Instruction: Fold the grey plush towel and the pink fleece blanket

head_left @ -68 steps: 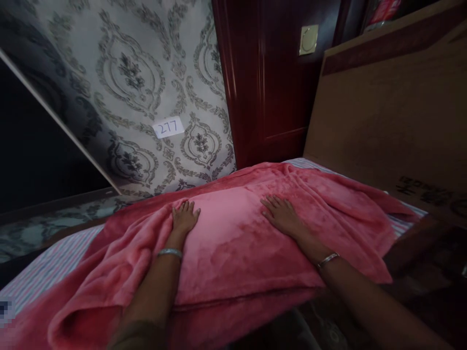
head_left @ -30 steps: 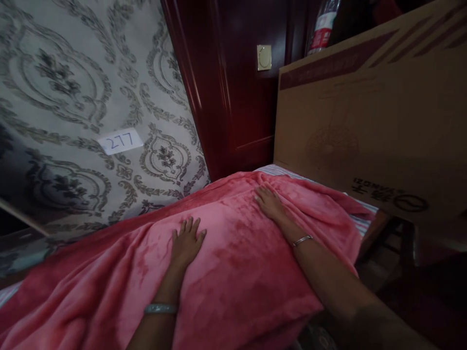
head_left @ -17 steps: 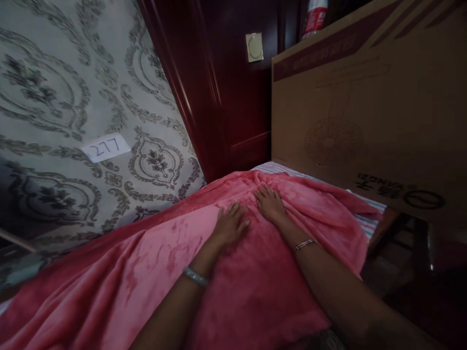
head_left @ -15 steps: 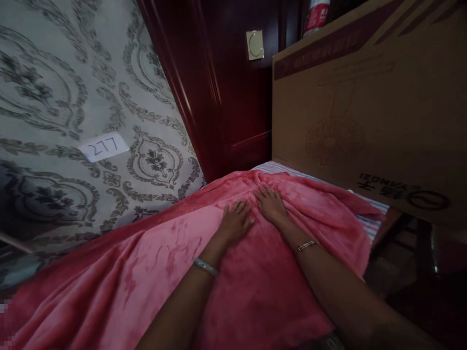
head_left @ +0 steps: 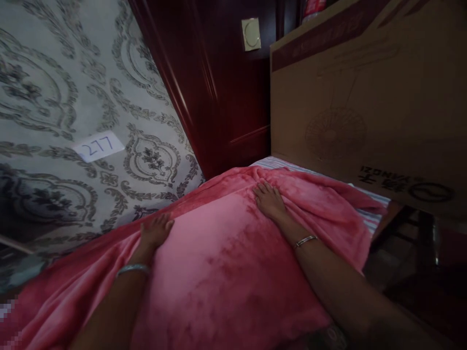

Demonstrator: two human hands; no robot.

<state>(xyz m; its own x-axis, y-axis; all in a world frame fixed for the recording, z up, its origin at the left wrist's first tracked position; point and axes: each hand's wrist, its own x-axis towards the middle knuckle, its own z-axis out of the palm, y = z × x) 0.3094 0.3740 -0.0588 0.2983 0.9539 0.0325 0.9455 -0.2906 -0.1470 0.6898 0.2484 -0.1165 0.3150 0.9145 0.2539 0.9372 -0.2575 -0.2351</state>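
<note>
A pink plush blanket [head_left: 204,253] is spread over a surface in front of me, smooth in the middle and wrinkled at the left and far right. My left hand [head_left: 156,231] rests on its left part, palm down with fingers out. Flat on the blanket near its far edge lies my right hand [head_left: 270,200], fingers extended. Both wrists wear bracelets. Neither hand grips anything. Striped cloth [head_left: 375,204] shows from beneath the blanket at the far right.
A large cardboard box [head_left: 328,107] with a fan drawing stands at the right. Behind the blanket is a dark red wooden panel [head_left: 233,97] with a pale switch plate [head_left: 251,34]. Patterned wallpaper [head_left: 91,97] at the left bears a paper marked 277 [head_left: 98,146].
My left hand has slid leftward across the blanket, away from my right hand, and the cloth between them now looks smoother. My right hand has stayed almost in place.
</note>
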